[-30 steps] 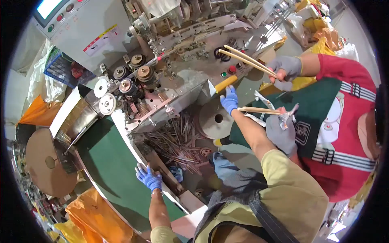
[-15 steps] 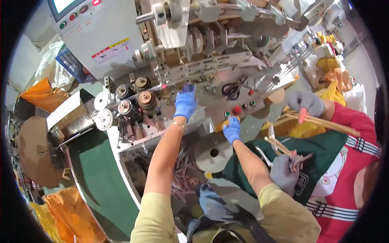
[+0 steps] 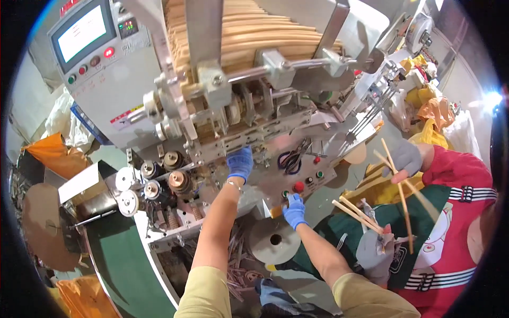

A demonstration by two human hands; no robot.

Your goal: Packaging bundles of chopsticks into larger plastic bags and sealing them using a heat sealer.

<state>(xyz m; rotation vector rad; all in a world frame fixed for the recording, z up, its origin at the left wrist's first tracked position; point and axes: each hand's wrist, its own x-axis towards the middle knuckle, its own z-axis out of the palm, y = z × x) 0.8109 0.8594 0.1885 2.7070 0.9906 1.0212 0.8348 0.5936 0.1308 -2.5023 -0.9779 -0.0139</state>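
I stand over a grey packing machine (image 3: pixel 159 106) loaded at the top with a stack of pale wooden sticks (image 3: pixel 254 32). My left hand (image 3: pixel 240 162), in a blue glove, presses on the machine's front plate just below the feed mechanism; whether it grips anything is hidden. My right hand (image 3: pixel 294 210), also blue-gloved, touches the button panel by a red button (image 3: pixel 299 186), fingertips near a yellow part. To my right a person in a red top holds wooden sticks (image 3: pixel 398 191) in grey-gloved hands (image 3: pixel 404 157).
A control box with a screen (image 3: pixel 82 34) sits upper left. Rollers (image 3: pixel 159 183) line the machine's left side above a green conveyor belt (image 3: pixel 116 259). A round paper roll (image 3: pixel 274 239) lies below the panel, with loose sticks beneath. Orange bags (image 3: pixel 50 153) stand at the left.
My left hand rose from low beside the green belt to the machine's front plate. My right hand stayed at the button panel. The view moved closer to the machine's top.
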